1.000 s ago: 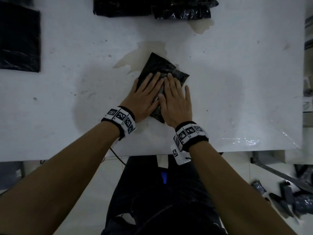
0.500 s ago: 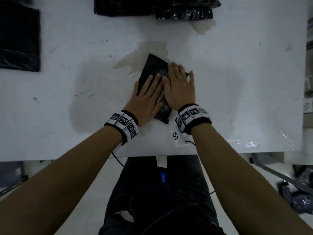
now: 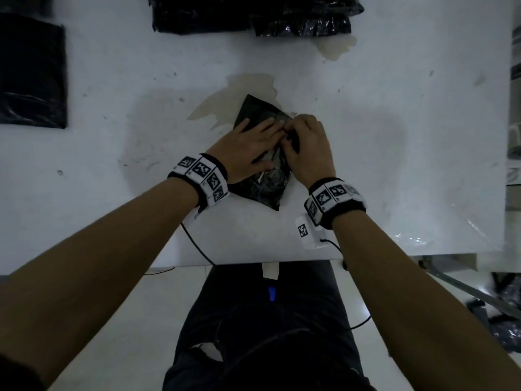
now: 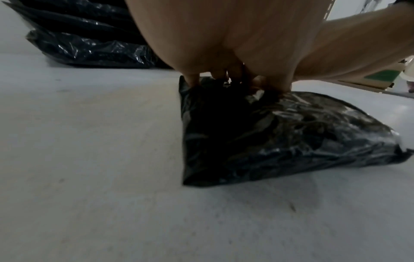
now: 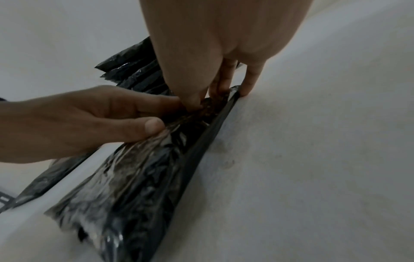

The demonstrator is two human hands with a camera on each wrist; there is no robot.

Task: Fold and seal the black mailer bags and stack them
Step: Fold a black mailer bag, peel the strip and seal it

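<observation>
A black mailer bag (image 3: 263, 182) lies flat on the white table (image 3: 394, 165), directly under both hands, one corner reaching past the wrists toward the table's near edge. The left hand (image 3: 248, 153) lies on it with fingers nearly straight, pressing the film down. Just right of it, touching its fingertips, the right hand (image 3: 307, 148) is curled, its fingertips (image 5: 224, 85) pinching the bag's far right edge. Well beyond the hands a pile of black bags (image 3: 253, 15) sits at the far edge; another flat bag (image 3: 31, 74) lies far left.
</observation>
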